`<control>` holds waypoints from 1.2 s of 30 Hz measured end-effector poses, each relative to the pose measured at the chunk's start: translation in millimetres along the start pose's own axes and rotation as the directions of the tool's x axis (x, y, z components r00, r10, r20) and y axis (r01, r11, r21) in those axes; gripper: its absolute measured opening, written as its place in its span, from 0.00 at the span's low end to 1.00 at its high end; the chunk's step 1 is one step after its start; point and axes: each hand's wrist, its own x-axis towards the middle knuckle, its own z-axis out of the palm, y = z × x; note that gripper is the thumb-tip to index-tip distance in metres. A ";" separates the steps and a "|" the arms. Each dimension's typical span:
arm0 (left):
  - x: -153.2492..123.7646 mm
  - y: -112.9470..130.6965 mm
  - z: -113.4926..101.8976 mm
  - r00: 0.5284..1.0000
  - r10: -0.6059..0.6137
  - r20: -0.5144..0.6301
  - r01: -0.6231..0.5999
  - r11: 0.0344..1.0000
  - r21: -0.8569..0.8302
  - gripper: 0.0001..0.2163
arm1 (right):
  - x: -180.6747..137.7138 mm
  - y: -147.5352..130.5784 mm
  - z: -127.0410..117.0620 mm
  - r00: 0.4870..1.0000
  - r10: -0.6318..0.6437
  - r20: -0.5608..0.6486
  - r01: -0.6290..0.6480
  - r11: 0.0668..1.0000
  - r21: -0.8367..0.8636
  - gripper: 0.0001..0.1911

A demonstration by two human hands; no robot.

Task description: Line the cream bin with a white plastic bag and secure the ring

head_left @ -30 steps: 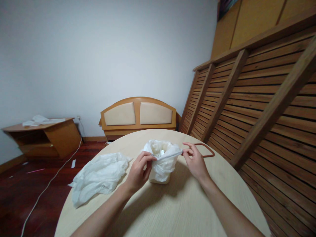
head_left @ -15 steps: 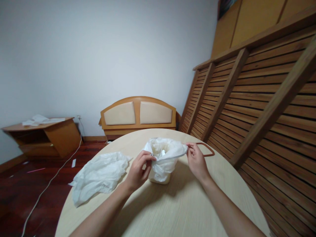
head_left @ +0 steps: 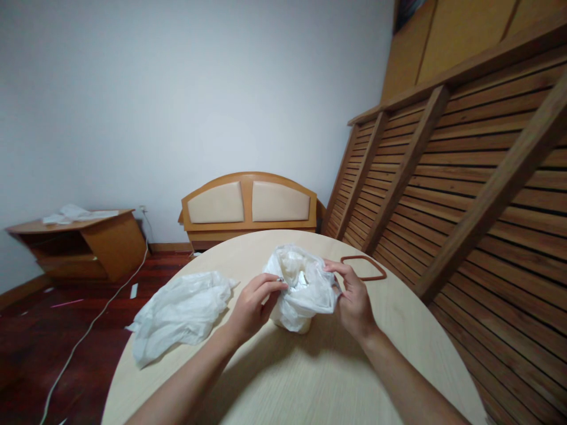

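Note:
A white plastic bag (head_left: 305, 304) lines a small cream-coloured bin, its mouth folded outward over the rim and hanging down the sides. Only a little of the bin (head_left: 305, 326) shows below the bag. My left hand (head_left: 254, 304) pinches the near left part of the bag's edge between thumb and fingers. On the right side, my right hand (head_left: 354, 298) grips the bag's edge, with the thumb partly hidden. Right of the bin lies a reddish-brown rounded ring (head_left: 380, 270), flat on the table and apart from my hand.
Another crumpled white plastic bag (head_left: 181, 313) lies on the left of the round table (head_left: 319, 383). A low wooden cabinet (head_left: 110, 242) and a cable (head_left: 95, 319) are on the left. A headboard (head_left: 248, 200) stands behind, and slatted wooden panels (head_left: 487, 177) lean at right.
My right hand has drawn the bag's edge inward and down, so the stretched flap now sits bunched nearer the bin. My left hand has shifted slightly right, still pinching the edge.

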 end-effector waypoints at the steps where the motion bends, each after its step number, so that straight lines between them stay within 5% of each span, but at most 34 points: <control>1: 0.2 0.1 -0.1 1.000 -0.004 0.000 0.004 1.000 -0.001 0.10 | 0.4 -3.1 0.7 0.998 -0.053 0.032 0.053 0.999 -0.002 0.09; 11: 0.0 -1.2 2.2 0.999 -0.042 -0.033 0.042 0.999 -0.006 0.14 | -1.3 -37.9 7.8 0.805 -0.505 0.310 0.520 0.853 0.040 0.13; 19: 2.2 2.6 -0.8 0.999 -0.017 -0.027 0.019 0.997 0.070 0.10 | -6.5 -54.8 16.0 0.716 -0.594 0.366 0.599 0.793 0.114 0.12; 22: 2.8 3.9 -1.0 0.999 -0.007 -0.050 0.010 0.998 0.069 0.08 | -7.4 -54.5 17.2 0.727 -0.593 0.346 0.596 0.795 0.110 0.12; 26: 3.2 5.0 -2.4 0.998 0.023 -0.061 -0.016 0.994 0.105 0.07 | -7.1 -53.3 13.7 0.863 -0.443 0.243 0.440 0.895 0.068 0.13; 30: 5.2 8.2 -6.8 0.991 0.101 -0.088 -0.081 0.975 0.207 0.06 | 10.0 -55.0 10.7 0.983 -0.055 0.178 0.063 0.997 -0.044 0.11; 33: 6.2 11.0 -9.8 0.987 0.140 -0.079 -0.115 0.958 0.264 0.05 | 37.9 -52.6 15.4 0.950 0.183 0.255 -0.153 0.979 -0.134 0.15; 36: 5.9 12.0 -11.0 0.985 0.165 -0.047 -0.147 0.951 0.271 0.06 | 66.1 -47.5 24.6 0.876 0.322 0.359 -0.219 0.929 -0.298 0.15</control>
